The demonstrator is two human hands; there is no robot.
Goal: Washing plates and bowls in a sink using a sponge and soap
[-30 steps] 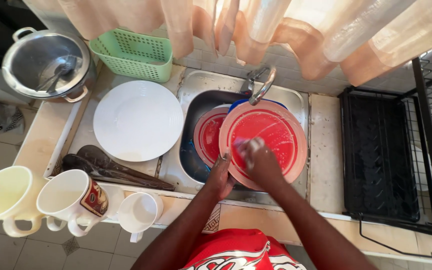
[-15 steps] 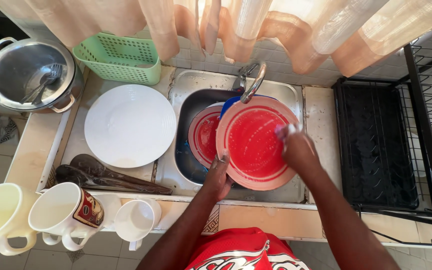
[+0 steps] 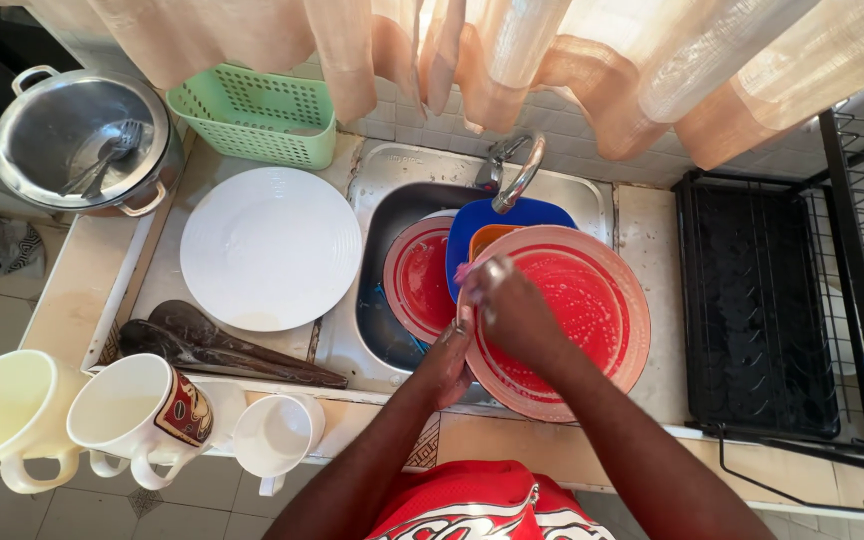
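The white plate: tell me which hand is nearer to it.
Left. The left hand grips the red plate's near-left rim, on the side toward the white plate. The right hand rubs the red plate's face, farther right.

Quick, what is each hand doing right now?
Left hand: closed on the rim of the red plate.
Right hand: pressed on the plate's face; whether it holds anything cannot be told.

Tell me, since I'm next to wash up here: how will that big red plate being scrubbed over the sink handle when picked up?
The red plate looks wet and soapy, so probably slippery. The left hand pinches only its rim while the right hand scrubs, suggesting it is light and stiff, likely plastic. Being wide, it may tilt in a one-edge grip.
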